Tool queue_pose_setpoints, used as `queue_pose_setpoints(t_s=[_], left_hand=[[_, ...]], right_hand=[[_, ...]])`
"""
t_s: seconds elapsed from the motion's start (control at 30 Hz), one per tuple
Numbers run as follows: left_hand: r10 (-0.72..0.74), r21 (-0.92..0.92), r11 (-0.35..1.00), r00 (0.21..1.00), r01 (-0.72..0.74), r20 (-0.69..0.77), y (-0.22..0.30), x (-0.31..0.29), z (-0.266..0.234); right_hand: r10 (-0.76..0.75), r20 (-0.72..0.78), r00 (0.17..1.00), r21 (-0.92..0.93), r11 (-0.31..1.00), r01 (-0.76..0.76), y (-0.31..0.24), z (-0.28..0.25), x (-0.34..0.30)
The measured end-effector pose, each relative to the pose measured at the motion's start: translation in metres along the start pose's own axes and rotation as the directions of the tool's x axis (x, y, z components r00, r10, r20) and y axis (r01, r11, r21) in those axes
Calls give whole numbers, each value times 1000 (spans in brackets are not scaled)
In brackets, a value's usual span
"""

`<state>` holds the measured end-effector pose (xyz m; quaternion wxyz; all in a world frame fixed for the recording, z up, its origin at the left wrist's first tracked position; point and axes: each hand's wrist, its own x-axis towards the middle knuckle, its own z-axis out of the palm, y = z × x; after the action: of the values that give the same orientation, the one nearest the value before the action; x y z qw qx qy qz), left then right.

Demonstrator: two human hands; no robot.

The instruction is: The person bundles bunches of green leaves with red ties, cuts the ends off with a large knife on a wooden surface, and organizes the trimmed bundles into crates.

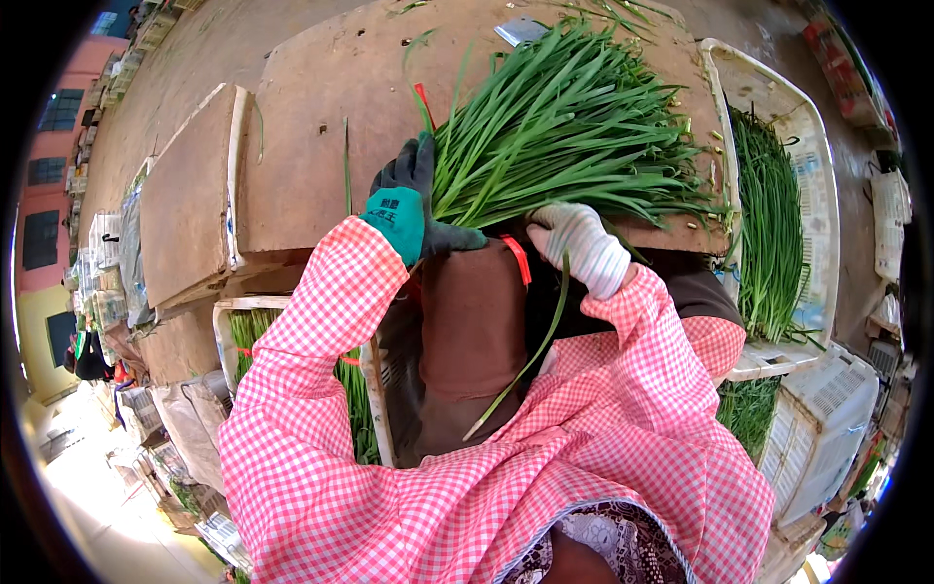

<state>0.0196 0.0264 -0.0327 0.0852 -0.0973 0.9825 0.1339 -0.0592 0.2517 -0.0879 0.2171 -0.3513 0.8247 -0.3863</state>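
Note:
A large pile of green garlic chives (574, 127) lies on the brown board in front of me. My left hand (413, 190), in a teal and dark grey glove, rests against the pile's left end, its fingers stretched and thumb spread to the right. My right hand (581, 243), in a white striped glove, is at the pile's near edge with curled fingers. From it a single long chive leaf (535, 360) hangs toward my lap; the grip itself is partly hidden. One red tie (518, 261) lies over my knee, and another red strip (424, 105) is beyond my left hand.
The brown board (321, 185) spans the front, with a raised board (190, 185) at its left. A white crate (825, 175) of chives stands at right, above another crate (817, 428). Tied chives fill a crate (226, 326) by my left arm. A flat metallic piece (520, 31) lies behind the pile.

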Motion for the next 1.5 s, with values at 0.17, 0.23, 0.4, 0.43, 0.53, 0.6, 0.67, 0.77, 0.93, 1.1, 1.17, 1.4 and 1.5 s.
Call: queue_pose_setpoints(t_s=[0.17, 0.23, 0.4, 0.43, 0.53, 0.6, 0.67, 0.77, 0.93, 1.1, 1.17, 1.4, 1.5], left_hand=[[105, 51, 993, 993, -102, -49, -5, 2, 6], [117, 88, 990, 992, -112, -52, -6, 3, 10], [79, 39, 996, 997, -79, -5, -11, 8, 6], [101, -2, 995, 995, -101, 8, -9, 13, 6], [76, -44, 996, 996, -74, 48, -6, 17, -2], [78, -4, 997, 995, -78, 59, -9, 20, 0], [69, 5, 998, 994, -70, 86, -9, 21, -3], [95, -22, 995, 991, -93, 89, -19, 22, 1], [131, -116, 985, 990, -124, 47, -17, 26, 4], [133, -196, 973, 991, -124, 33, -23, 26, 5], [153, -186, 972, 988, -146, 26, -26, 29, 6], [153, -220, 965, 988, -142, 34, -29, 38, 2], [152, -233, 962, 988, -140, 32, -29, 35, 7]], right_hand=[[110, 75, 991, 21, 993, -112, -7, -7, -15], [67, 173, 983, 129, 988, -90, -8, -15, -17], [148, 177, 973, 10, 988, -152, -19, -39, -25], [168, 198, 966, -153, 978, -139, -8, -37, -33], [312, 311, 898, -549, 830, -99, 10, -39, -51], [192, 241, 951, -453, 889, -64, 11, -47, -62], [85, 176, 981, -405, 914, -7, -1, -48, -61], [-39, 215, 976, -412, 902, 127, -28, -27, -41], [-292, 91, 952, -186, 934, 305, -22, 5, -23], [-362, 117, 925, -196, 904, 379, -33, 6, -12], [-398, 114, 910, -174, 894, 412, -38, 9, -8], [-119, 95, 988, -213, 967, 137, -15, 41, -35], [-191, 41, 981, -275, 941, 195, -19, 54, -35]])
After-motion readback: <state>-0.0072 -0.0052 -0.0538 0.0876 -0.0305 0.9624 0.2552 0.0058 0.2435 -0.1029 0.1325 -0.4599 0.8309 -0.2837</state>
